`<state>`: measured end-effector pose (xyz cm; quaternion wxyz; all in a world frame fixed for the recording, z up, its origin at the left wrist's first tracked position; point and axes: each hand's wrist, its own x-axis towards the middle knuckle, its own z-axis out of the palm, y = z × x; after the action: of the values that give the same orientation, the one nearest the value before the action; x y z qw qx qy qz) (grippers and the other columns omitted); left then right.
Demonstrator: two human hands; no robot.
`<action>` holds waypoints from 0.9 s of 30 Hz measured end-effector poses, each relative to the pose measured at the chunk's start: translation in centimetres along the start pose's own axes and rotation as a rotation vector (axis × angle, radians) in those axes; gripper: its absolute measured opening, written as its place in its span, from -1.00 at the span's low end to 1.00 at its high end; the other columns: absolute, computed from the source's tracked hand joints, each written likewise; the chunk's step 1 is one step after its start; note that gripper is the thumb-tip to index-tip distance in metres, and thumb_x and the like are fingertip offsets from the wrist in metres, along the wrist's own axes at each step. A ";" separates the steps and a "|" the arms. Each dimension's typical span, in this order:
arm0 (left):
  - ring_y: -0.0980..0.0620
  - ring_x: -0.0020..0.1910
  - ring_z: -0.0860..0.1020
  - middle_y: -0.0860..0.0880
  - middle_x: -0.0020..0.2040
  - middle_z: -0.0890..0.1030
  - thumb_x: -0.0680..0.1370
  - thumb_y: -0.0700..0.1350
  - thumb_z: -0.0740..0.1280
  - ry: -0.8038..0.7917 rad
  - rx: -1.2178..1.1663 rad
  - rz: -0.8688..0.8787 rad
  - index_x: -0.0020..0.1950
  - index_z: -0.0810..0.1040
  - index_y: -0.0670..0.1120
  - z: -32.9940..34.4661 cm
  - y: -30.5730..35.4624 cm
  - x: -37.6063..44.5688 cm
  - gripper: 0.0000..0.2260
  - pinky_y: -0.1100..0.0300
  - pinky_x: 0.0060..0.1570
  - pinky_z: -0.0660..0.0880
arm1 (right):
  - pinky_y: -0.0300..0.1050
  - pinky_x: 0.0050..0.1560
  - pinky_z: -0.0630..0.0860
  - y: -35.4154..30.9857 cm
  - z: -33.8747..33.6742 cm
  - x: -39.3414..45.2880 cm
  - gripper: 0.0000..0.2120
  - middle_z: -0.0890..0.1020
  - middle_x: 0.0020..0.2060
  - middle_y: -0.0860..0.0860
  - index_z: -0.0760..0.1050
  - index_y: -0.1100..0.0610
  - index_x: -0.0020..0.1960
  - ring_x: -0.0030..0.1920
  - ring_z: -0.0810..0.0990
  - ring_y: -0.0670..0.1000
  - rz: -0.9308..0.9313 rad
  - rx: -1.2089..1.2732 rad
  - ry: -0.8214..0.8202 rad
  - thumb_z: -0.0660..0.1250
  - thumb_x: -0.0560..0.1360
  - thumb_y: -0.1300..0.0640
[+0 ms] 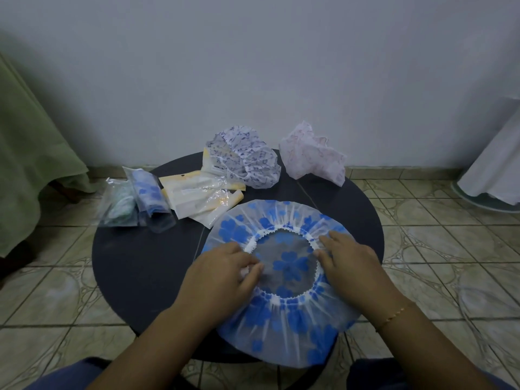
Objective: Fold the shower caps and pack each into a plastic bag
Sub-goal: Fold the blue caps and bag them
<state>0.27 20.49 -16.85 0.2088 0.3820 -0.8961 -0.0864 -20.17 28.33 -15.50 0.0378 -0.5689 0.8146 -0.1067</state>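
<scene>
Head view: both forearms reach in from the near edge toward a round dark table (135,266).
Left hand (225,273): palm down on the left side of the elastic ring, fingers curled and pinching the white ruffled rim.
Right hand (349,263): palm down on the right side of the ring, fingers almost straight and pressing the rim flat.
Blue-flowered shower cap (284,327): spread flat on the near right part of the table, opening facing up, round, so no clear long axis.
Far side: purple-patterned cap (247,159), pink cap (312,156).
Left side: packed bags (140,198), empty plastic bags (199,195).
</scene>
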 end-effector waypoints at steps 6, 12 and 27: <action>0.05 0.50 -0.30 0.19 0.48 -0.28 0.16 0.53 -0.51 -0.393 0.129 -0.048 0.52 -0.17 0.22 2.1 -1.4 0.3 -0.04 0.05 0.46 -0.17 | 0.03 0.48 -0.08 -0.5 2.6 -0.8 -0.34 -0.07 0.54 0.08 -0.09 0.11 0.54 0.52 -0.19 0.09 0.104 -0.052 -0.225 -0.09 0.58 -0.24; 0.04 0.49 -0.32 0.18 0.46 -0.33 0.13 0.56 -0.49 -0.431 0.164 -0.096 0.50 -0.23 0.23 2.0 -2.3 0.2 -0.03 0.05 0.46 -0.22 | 0.02 0.46 -0.26 1.3 3.4 -1.2 0.15 -0.23 0.53 -0.01 -0.30 0.01 0.52 0.50 -0.31 0.00 0.002 -0.043 -0.184 -0.55 0.06 -0.58; 0.08 0.33 0.37 0.12 0.31 0.44 0.36 0.54 -0.14 -0.049 -0.112 0.005 0.32 0.49 0.07 0.9 -0.5 -0.3 -0.18 0.04 0.32 0.31 | -0.05 0.04 0.42 5.7 0.4 -0.5 -0.66 0.55 0.05 0.11 0.50 0.12 0.16 0.11 0.48 0.13 0.272 0.338 0.243 0.29 0.50 -0.07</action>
<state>0.37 20.33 -17.88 0.2079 0.3652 -0.8957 -0.1450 -25.13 30.63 -17.15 0.0484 -0.4227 0.8528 -0.3028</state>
